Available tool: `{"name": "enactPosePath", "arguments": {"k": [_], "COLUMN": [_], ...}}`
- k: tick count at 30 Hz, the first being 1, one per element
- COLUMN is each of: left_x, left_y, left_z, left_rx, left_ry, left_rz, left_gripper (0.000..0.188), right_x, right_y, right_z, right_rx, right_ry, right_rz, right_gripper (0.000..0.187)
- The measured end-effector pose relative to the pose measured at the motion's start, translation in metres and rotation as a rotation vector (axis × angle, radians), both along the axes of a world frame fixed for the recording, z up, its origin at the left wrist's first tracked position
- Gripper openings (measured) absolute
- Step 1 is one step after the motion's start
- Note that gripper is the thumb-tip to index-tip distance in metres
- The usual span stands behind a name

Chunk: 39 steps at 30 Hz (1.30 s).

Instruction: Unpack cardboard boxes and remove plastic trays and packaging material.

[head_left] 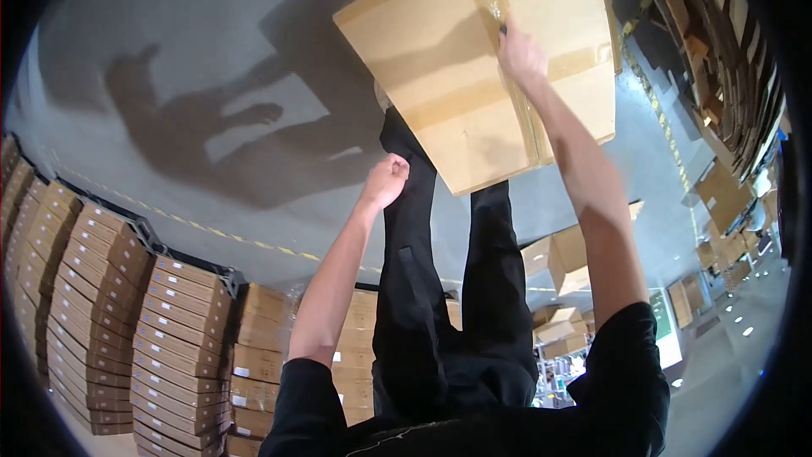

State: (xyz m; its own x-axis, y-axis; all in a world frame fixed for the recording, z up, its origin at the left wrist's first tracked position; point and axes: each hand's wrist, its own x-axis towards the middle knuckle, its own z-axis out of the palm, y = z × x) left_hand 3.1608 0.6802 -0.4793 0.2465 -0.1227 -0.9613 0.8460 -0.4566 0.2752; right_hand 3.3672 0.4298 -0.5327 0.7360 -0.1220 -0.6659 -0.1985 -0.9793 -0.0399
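A large brown cardboard box (448,59) sits in front of me, its top flaps closed by a strip of clear tape down the middle seam. My right hand (520,55) rests on that seam near the far end, fingers closed around a small dark tool (503,28) whose tip touches the tape. My left hand (385,179) is curled into a fist just off the box's near left edge, with nothing visible in it. My black trouser legs (423,288) stand below the box.
Tall stacks of flat brown cartons (152,330) line the lower left behind a yellow dashed floor line (211,233). Open cardboard boxes (558,258) stand at the right, and shelves of cardboard (719,51) fill the upper right. The floor (169,59) is grey.
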Motion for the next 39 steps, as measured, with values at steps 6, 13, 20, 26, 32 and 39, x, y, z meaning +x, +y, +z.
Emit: {"name": "enactPosePath", "arguments": {"k": [6, 13, 20, 26, 32, 39], "left_x": [0.051, 0.083, 0.026, 0.003, 0.027, 0.039], "left_y": [-0.035, -0.186, -0.308, -0.326, -0.314, -0.295], "left_z": [-0.015, -0.024, -0.028, -0.027, -0.029, -0.042], "left_rx": [0.159, 0.126, -0.043, 0.351, 0.261, 0.073], "left_ry": [-0.308, -0.664, -0.893, -0.724, -0.722, -0.910], "left_rz": [-0.117, -0.762, -1.405, -1.729, -1.927, -1.759], "left_gripper": [0.015, 0.045, 0.061, 0.076, 0.069, 0.047], "right_x": [-0.109, -0.257, -0.396, -0.391, -0.324, -0.308], "right_y": [-0.064, -0.145, -0.235, -0.208, -0.183, -0.178], "right_z": [0.014, 0.030, 0.034, 0.030, 0.018, 0.006], "right_rx": [0.093, 0.073, 0.160, 0.450, 0.605, 0.460], "right_ry": [-0.023, 0.177, 0.355, 0.011, -0.276, -0.182], "right_rz": [-0.100, -0.221, -0.655, -1.127, -1.139, -1.054], "right_gripper": [0.017, 0.016, 0.022, 0.034, 0.029, 0.024]}}
